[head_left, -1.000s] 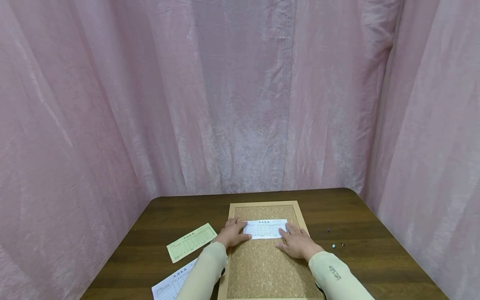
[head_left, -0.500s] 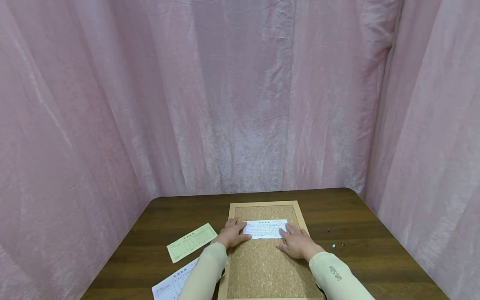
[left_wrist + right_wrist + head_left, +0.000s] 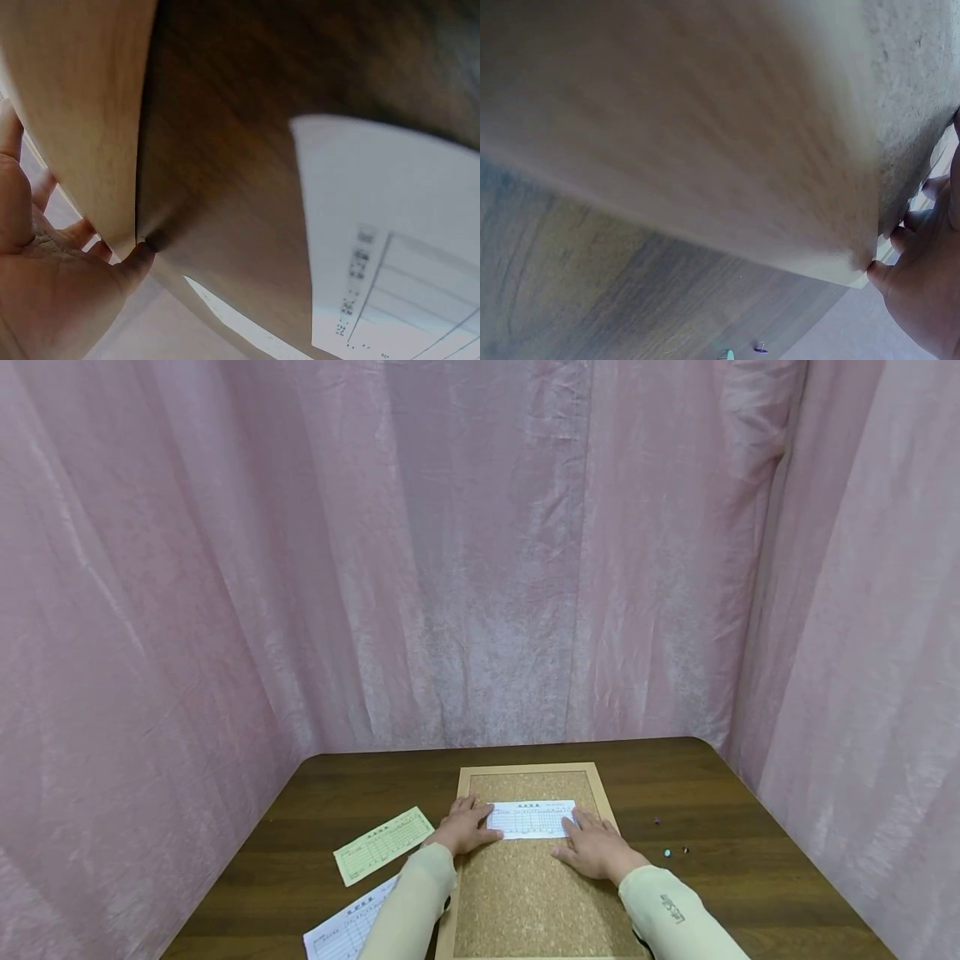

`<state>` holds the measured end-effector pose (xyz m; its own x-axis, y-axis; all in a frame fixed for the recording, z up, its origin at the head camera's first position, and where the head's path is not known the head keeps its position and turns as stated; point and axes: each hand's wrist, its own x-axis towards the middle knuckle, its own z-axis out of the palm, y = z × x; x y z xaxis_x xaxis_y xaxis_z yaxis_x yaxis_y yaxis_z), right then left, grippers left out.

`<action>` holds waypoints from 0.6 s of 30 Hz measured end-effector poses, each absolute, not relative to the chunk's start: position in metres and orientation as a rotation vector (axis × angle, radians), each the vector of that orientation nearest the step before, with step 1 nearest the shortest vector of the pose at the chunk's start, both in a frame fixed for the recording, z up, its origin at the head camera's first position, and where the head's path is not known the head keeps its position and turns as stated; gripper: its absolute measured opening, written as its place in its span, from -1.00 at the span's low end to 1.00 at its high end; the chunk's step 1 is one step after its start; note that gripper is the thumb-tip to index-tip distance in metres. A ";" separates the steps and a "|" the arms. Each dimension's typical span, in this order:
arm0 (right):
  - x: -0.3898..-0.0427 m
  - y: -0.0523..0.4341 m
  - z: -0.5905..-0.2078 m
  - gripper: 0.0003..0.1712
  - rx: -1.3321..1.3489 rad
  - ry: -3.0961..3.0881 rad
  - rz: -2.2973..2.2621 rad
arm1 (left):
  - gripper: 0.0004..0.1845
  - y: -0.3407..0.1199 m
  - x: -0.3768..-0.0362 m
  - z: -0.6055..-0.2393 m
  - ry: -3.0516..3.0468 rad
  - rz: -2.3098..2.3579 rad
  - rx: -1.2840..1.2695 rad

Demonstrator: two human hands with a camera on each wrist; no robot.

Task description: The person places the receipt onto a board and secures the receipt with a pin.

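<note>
In the head view a white printed form [image 3: 531, 820] lies flat across the upper half of a cork board [image 3: 540, 902] with a pale wooden frame. My left hand [image 3: 461, 831] rests at the form's left edge, fingers spread over the board's frame and thumb reaching to the paper. At the right edge my right hand [image 3: 596, 845] has fingertips touching the form, its thumb on the cork below. Both hands lie with fingers extended. In the left wrist view the left hand [image 3: 56, 277] shows palm side; the right wrist view catches the right hand [image 3: 926, 270] beside the frame.
On the dark wooden table [image 3: 375, 777], left of the board, lie a green form [image 3: 384, 845] and another white form [image 3: 348, 927], partly covered by the left sleeve. Several small pushpins, one of them turquoise [image 3: 667, 852], lie to the right. A pink curtain [image 3: 480, 568] surrounds the table.
One fingertip of the right hand has shifted very slightly to the right on the form. The left hand, form and board look unchanged.
</note>
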<state>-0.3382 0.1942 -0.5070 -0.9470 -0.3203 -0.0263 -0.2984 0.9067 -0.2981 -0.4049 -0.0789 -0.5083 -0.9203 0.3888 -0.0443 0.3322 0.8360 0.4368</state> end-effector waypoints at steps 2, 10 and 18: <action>-0.338 0.194 -0.507 -0.19 -0.485 2.996 -0.460 | -0.29 -0.079 -0.405 -0.508 2.885 0.652 0.570; -0.337 0.194 -0.507 -0.15 -0.483 3.009 -0.477 | -0.30 -0.078 -0.402 -0.507 2.883 0.654 0.552; -0.337 0.196 -0.504 -0.15 -0.522 3.034 -0.480 | -0.28 -0.078 -0.400 -0.505 2.872 0.666 0.538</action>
